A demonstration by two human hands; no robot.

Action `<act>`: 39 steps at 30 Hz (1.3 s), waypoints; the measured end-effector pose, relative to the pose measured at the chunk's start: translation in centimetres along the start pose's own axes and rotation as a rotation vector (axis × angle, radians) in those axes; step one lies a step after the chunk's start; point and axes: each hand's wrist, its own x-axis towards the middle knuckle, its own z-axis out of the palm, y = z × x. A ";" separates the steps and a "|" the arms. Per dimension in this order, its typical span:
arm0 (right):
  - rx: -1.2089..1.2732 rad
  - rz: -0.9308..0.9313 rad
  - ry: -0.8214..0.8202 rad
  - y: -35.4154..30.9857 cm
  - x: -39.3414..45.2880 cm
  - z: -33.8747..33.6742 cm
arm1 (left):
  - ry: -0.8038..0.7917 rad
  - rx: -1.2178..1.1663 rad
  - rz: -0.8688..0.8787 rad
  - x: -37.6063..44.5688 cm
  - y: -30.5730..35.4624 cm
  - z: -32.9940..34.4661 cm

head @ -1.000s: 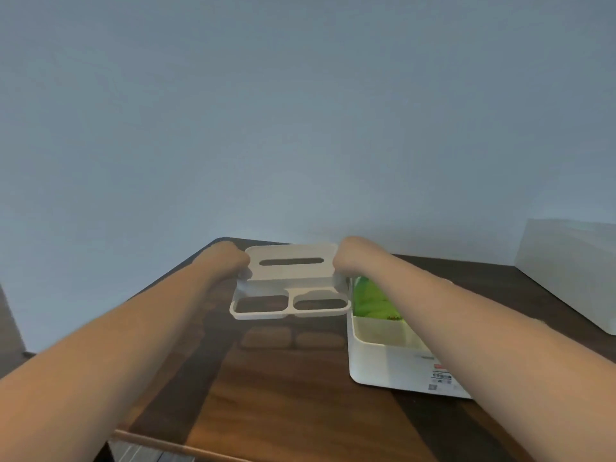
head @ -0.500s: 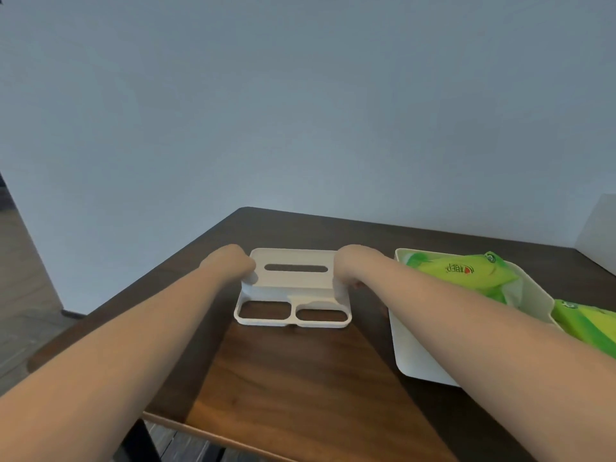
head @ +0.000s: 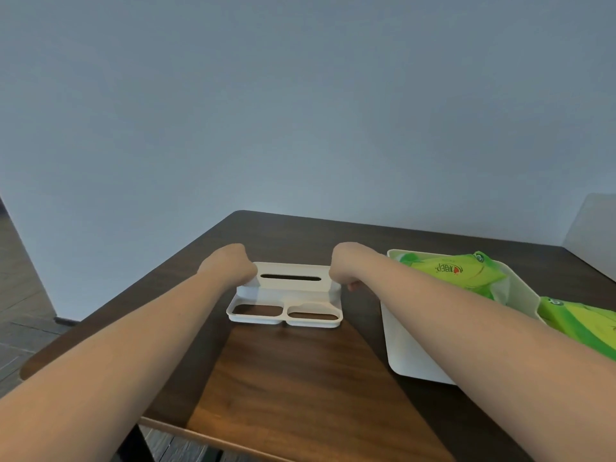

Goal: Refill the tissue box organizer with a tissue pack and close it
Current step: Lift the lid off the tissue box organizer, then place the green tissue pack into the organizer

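The white organizer lid (head: 286,296), with a long slot and two oval openings, lies flat on the dark wooden table (head: 300,388). My left hand (head: 230,266) grips its left end and my right hand (head: 346,266) grips its right end. To the right stands the white organizer base (head: 410,355), open on top. A green tissue pack (head: 456,271) lies inside it. A second green tissue pack (head: 580,323) lies beside the base at the right edge, partly hidden by my right forearm.
A pale wall rises right behind the table. A white box (head: 593,235) stands at the far right. The table's left edge drops off to a tiled floor (head: 20,328), and its front edge runs just below my forearms.
The lid has come down from above the table and a little left, and now rests on the tabletop. The view has shifted, showing the base and both green packs more fully.
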 end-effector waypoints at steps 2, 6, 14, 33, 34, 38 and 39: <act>0.045 -0.007 0.051 0.5 -0.9 -0.7 | 0.014 -0.012 0.028 -0.5 0.8 -0.3; 0.183 -0.018 0.241 3.2 -2.2 -2.0 | 0.030 -0.057 0.134 -2.0 3.9 -0.8; 0.358 0.179 0.562 14.5 -7.3 -3.4 | 0.012 -0.284 0.385 -6.5 13.1 -0.8; 0.270 0.533 0.007 25.1 -13.1 3.4 | -0.053 -0.135 0.641 -11.4 19.3 0.4; 0.273 0.544 0.005 25.4 -12.6 4.0 | -0.044 -0.155 0.637 -11.5 19.3 0.4; 0.321 0.592 0.056 26.2 -11.4 4.9 | -0.035 -0.375 0.579 -11.3 19.5 -0.1; 0.331 0.602 0.073 26.0 -11.9 4.8 | -0.046 -0.470 0.547 -11.3 19.6 -0.3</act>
